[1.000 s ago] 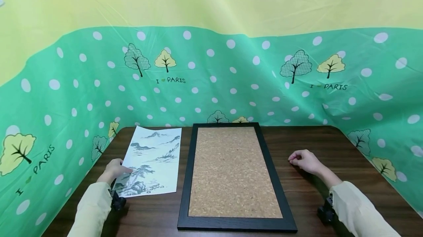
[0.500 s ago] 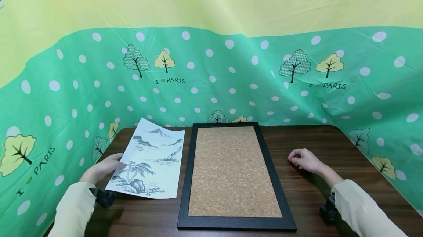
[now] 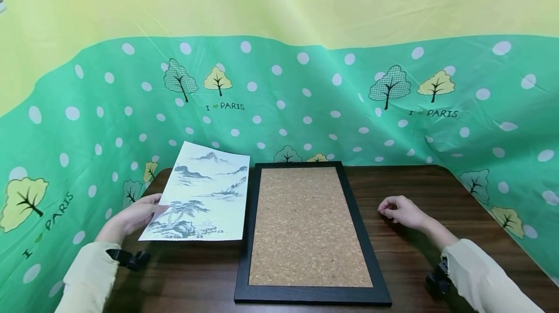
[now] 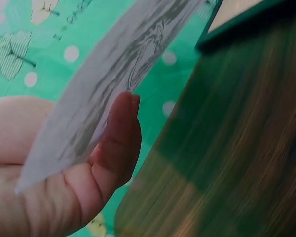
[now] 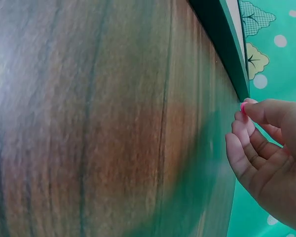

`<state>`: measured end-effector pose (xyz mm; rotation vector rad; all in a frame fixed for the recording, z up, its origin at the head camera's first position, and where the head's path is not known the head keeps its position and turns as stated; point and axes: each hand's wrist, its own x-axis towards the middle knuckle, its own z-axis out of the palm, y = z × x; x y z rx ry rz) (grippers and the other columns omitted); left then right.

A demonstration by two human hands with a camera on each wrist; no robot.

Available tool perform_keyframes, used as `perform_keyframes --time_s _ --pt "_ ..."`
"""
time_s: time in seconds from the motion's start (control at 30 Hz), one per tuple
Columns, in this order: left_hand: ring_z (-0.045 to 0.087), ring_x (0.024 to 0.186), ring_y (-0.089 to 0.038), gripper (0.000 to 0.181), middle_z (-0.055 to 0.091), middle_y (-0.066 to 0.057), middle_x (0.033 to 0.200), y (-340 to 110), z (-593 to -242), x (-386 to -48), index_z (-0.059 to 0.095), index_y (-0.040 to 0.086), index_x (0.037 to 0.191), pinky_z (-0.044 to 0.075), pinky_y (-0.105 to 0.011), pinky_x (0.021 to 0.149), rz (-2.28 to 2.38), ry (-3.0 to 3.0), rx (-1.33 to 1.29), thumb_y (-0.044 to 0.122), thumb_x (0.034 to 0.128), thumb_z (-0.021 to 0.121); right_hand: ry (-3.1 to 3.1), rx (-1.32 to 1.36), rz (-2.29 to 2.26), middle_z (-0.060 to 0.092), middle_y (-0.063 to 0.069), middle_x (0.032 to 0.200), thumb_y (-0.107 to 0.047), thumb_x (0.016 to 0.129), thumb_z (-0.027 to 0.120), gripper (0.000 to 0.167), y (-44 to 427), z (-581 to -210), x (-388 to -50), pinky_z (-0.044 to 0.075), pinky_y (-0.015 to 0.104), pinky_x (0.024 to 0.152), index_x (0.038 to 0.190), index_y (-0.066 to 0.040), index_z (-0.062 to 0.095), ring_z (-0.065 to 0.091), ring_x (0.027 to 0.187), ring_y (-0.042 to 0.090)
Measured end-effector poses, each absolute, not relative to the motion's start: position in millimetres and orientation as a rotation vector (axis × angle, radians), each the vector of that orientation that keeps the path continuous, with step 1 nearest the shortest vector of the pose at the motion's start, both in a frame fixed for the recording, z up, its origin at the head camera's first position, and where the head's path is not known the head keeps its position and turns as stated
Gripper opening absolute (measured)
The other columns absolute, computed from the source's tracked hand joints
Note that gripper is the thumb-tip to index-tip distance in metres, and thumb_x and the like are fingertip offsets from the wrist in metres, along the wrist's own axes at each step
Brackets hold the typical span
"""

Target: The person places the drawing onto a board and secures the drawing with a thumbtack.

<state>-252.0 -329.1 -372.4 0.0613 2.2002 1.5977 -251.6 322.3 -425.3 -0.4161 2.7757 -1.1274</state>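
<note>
The left hand grips a white rectangular paper sheet with a grey landscape print at its left edge, thumb on the printed face; the right hand pinches a small pink object between thumb and forefinger. The sheet is raised above the dark brown wooden table, left of the black-framed cork board, long axis pointing away from the person, leaning slightly right. Compared with half a second earlier, the sheet is higher.
</note>
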Motion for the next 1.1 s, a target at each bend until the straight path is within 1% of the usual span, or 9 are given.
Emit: perform_keyframes --time_s 0.17,0.43,0.67,0.9,1.1 --pt "0.06 0.082 -0.012 0.055 0.061 0.0 0.094 -299 -382 -253 0.011 -0.014 0.136 0.049 -0.029 0.073 1.677 2.123 0.073 0.005 0.0946 0.042 2.775 -0.441 -1.132 0.056 0.009 0.079 -0.001 0.087 0.054 0.01 321 -426 -252 0.048 0.029 0.054 0.091 0.005 0.061 0.049 0.066 0.016" --pt "0.06 0.08 -0.011 0.043 0.061 -0.001 0.09 -244 -395 -248 0.022 -0.014 0.131 0.049 -0.027 0.071 1.806 2.041 0.099 0.001 0.0943 0.038 2.755 -0.427 -1.153 0.057 0.01 0.082 -0.003 0.089 0.054 0.011 318 -425 -250 0.049 0.031 0.056 0.092 0.005 0.061 0.05 0.069 0.018" --pt "0.06 0.085 -0.014 0.041 0.06 -0.008 0.1 -197 -400 -243 0.025 -0.013 0.131 0.048 -0.029 0.074 1.869 1.988 0.146 0.001 0.0946 0.036 2.738 -0.389 -1.225 0.059 0.014 0.087 -0.004 0.09 0.053 0.014 317 -423 -249 0.049 0.031 0.059 0.095 0.007 0.06 0.051 0.071 0.019" --pt "0.06 0.081 -0.015 0.037 0.057 -0.016 0.103 -155 -405 -236 0.033 -0.011 0.128 0.049 -0.029 0.072 1.93 1.994 0.058 -0.001 0.0931 0.037 2.735 -0.368 -1.214 0.058 0.013 0.087 -0.003 0.089 0.052 0.013 315 -425 -252 0.049 0.031 0.06 0.095 0.005 0.06 0.051 0.073 0.02" --pt "0.06 0.078 -0.015 0.035 0.056 -0.018 0.103 -128 -414 -231 0.035 -0.013 0.125 0.05 -0.03 0.07 1.933 1.991 0.087 -0.003 0.0916 0.039 2.728 -0.385 -1.226 0.058 0.013 0.088 -0.003 0.089 0.052 0.013 314 -426 -253 0.049 0.031 0.061 0.095 0.005 0.06 0.051 0.074 0.021"
